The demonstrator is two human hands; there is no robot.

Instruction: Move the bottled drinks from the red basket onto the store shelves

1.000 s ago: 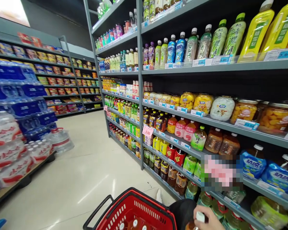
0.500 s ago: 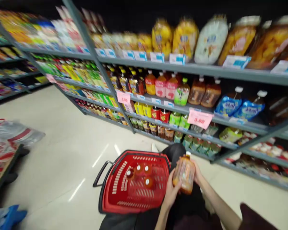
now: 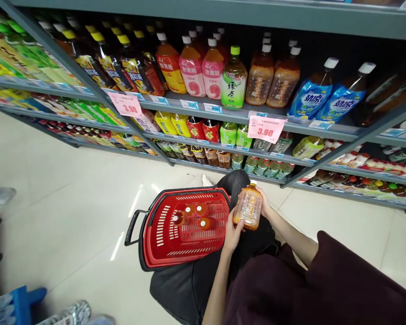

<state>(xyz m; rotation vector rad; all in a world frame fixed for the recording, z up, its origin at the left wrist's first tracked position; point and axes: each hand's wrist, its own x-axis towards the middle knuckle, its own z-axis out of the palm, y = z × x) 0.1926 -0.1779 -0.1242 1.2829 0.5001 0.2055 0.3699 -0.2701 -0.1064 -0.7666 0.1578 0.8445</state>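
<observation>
Both of my hands hold one orange drink bottle (image 3: 247, 208) with a white cap, upright over my lap. My left hand (image 3: 232, 230) cups its lower left side and my right hand (image 3: 264, 203) wraps its right side. Just to the left sits a red plastic shopping basket (image 3: 162, 239) with a black handle, resting against my knee. Three bottles (image 3: 192, 215) with orange caps lie inside it.
Grey store shelves (image 3: 223, 110) full of bottled teas and juices run across the top, with pink 3.90 price tags (image 3: 265, 127). Shiny beige floor (image 3: 54, 216) spreads to the left. A blue item and water bottles (image 3: 67, 313) lie at the bottom left.
The view has tilted down from the aisle to my lap. My left hand joined the right on the orange bottle, which now sits beside the basket.
</observation>
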